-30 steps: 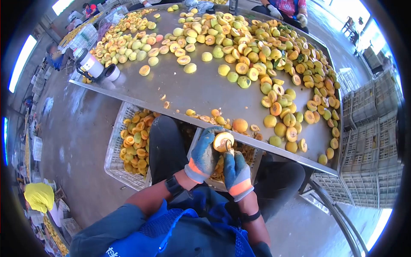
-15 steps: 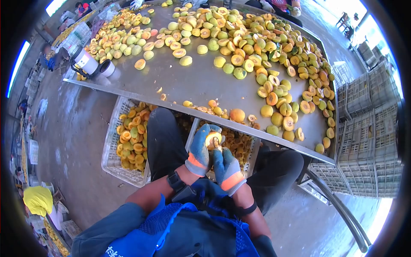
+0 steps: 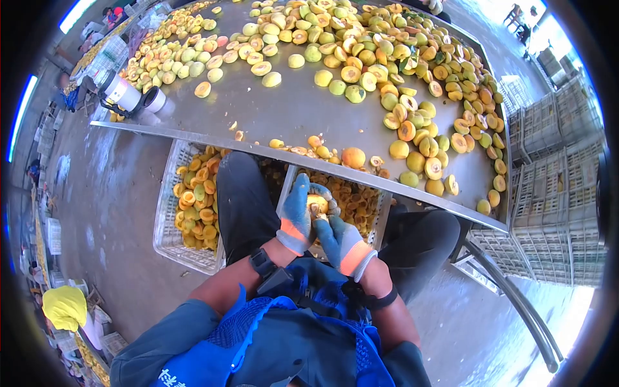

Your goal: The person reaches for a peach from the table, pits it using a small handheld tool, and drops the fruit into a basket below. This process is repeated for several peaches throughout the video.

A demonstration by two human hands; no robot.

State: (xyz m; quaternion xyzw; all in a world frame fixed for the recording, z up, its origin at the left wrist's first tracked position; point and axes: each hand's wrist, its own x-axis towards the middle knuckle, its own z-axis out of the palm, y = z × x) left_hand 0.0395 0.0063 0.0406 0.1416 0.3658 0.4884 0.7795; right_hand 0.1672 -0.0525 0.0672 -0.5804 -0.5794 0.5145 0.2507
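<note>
Fruit piece: yellow-orange, rounded, partly hidden by gloves, held near the metal table's edge, over a crate. I see my left hand curled closed around it; my right hand touches its lower side, fingers bunched, their exact grip unclear to me.

The gloved left hand points upward, its fingers curled inward; the gloved right hand slants in against it. The left forearm and right forearm converge, both hands meeting before the torso.
</note>
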